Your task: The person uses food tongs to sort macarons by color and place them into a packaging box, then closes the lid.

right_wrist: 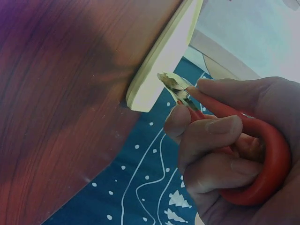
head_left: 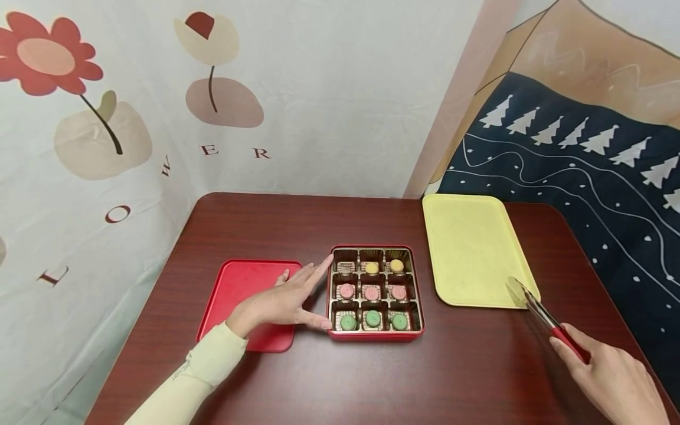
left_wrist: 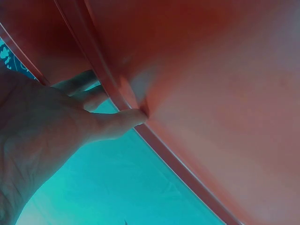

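A red square box [head_left: 376, 337] with a gold compartment liner sits mid-table. In its back row are two yellow round pieces [head_left: 396, 266]; three pink ones [head_left: 372, 293] fill the middle row and three green ones [head_left: 373, 319] the front. The back left compartment shows bare gold liner. My left hand [head_left: 281, 301], fingers spread and straight, has its fingertips and thumb right at the box's left side. At the right, my right hand [head_left: 611, 369] grips red-handled metal tongs [head_left: 542, 310], their tips over the near right corner of a yellow tray [head_left: 473, 248].
Beneath my left wrist lies a flat red lid [head_left: 247, 289] on the brown table [head_left: 297, 221]. A flower-printed curtain [head_left: 329, 94] hangs behind the table, and a dark blue printed cloth [head_left: 579, 153] hangs at the right.
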Tool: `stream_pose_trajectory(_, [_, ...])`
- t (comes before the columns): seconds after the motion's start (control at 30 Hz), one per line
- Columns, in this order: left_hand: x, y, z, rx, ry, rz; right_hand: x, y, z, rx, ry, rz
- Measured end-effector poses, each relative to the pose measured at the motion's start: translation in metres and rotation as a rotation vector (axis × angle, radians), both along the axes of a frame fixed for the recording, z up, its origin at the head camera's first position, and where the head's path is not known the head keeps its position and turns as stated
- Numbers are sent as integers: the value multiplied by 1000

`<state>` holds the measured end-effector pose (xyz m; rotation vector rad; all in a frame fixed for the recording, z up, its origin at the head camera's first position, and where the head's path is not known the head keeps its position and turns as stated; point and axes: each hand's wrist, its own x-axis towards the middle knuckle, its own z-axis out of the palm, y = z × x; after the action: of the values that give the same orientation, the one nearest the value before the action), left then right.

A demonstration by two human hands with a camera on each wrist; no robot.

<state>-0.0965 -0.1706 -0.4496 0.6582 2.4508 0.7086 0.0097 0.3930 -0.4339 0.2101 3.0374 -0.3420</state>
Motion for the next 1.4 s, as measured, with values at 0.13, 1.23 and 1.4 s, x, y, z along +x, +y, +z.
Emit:
stream_pose_trajectory(0.13, [0, 1, 0, -2, -6, 1, -1, -3, 1, -14, -11, 2])
stream_pose_trajectory(1.23, [0, 0, 1, 11, -15, 10, -58, -103, 28, -217, 275, 436])
stream_pose_trajectory(1.4, [0, 1, 0, 9, -10, 5, -66, -125, 31, -258, 271, 521])
